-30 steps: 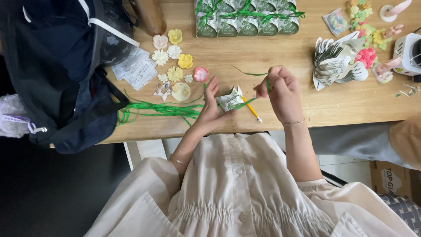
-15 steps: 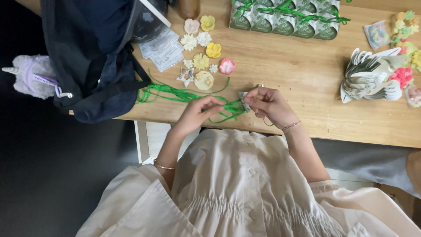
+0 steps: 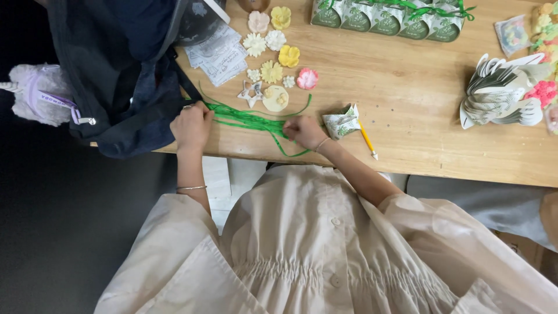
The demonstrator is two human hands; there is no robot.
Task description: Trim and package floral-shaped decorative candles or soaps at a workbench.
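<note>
Work surface: a wooden table (image 3: 418, 110) with pale, visible grain. A bundle of thin green ribbon strands (image 3: 250, 121), glossy and flat, lies near the front edge, running between both hands; loose ends curl toward the table edge.

Left hand (image 3: 190, 125): knuckles up, fingers curled down onto the left end of the strands, just beside a dark blue fabric backpack (image 3: 116, 75). It appears to pinch the strands, though the fingertips are hidden. A thin bracelet sits on the forearm.

Right hand (image 3: 303, 131): fingers bent and closed on the right end of the strands, wrist resting on the table, forearm angled back toward the body.

Just right of the right hand: a small folded packet of patterned green-and-white paper (image 3: 342, 122), touching or nearly touching a yellow pencil (image 3: 367, 139) that lies diagonally.

Behind the strands: small moulded flower shapes (image 3: 273, 55) in white, yellow and pink, matte in finish, with a stack of clear plastic sleeves (image 3: 218, 52) to their left.

Far edge: a row of green-printed packets tied with green ribbon (image 3: 383, 17). Right side: a fanned stack of folded paper pieces (image 3: 503, 93).

A fluffy white plush toy (image 3: 35, 93) hangs from the backpack's left side.
</note>
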